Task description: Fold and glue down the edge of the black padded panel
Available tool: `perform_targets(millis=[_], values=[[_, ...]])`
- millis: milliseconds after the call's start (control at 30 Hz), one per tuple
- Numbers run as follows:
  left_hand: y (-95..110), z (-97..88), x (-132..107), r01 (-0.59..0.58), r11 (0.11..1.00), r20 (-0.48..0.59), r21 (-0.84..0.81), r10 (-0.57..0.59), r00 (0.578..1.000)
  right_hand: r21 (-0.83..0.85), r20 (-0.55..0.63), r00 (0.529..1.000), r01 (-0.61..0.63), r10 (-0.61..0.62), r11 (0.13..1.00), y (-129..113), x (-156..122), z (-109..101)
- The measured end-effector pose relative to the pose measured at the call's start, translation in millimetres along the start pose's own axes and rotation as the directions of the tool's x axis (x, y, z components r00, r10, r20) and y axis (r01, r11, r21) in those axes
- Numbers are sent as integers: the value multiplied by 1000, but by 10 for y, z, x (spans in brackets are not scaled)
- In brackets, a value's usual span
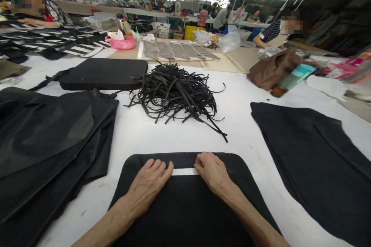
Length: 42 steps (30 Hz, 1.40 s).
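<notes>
A black sheet-like panel [185, 208] with rounded far corners lies flat in front of me. Across it, close to its far edge, runs a narrow white strip [184, 171]. My left hand [150, 181] rests on the panel with curled fingers, its thumb at the left end of the strip. At the right end, my right hand [213, 171] has its fingers bent and pressed together. Both hands hide the ends of the strip. Just beyond the panel is a tangled heap of thin black strips [179, 88].
Black sheets [52, 135] lie at left and more black pieces [313, 154] at right. Behind are a stack of black panels [104, 73], a pink basket [123, 42], a brown bag [269, 67] and a teal bottle [297, 79]. Other people sit across the table.
</notes>
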<state>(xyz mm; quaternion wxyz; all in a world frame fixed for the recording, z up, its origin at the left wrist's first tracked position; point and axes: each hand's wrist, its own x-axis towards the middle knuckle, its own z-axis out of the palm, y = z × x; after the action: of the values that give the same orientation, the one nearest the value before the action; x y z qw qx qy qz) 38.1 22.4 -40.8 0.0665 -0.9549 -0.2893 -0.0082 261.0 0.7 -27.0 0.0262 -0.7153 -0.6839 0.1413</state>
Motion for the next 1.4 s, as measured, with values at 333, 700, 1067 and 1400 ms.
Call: perform_targets(millis=[333, 700, 1067, 1400], values=[[56, -96, 131, -91, 992, 46, 86, 88, 995, -35, 49, 999, -13, 14, 999, -51, 10, -89], [-250, 46, -354, 10, 995, -41, 98, -6, 999, -10, 104, 994, -41, 42, 999, -32, 15, -122], [395, -196, 167, 128, 980, 102, -153, -113, 988, -8, 85, 996, -37, 38, 999, -75, 9, -101], [523, 81, 259, 116, 990, 67, -77, -111, 992, 228, 25, 970, 232, -243, 946, 250, -91, -94]])
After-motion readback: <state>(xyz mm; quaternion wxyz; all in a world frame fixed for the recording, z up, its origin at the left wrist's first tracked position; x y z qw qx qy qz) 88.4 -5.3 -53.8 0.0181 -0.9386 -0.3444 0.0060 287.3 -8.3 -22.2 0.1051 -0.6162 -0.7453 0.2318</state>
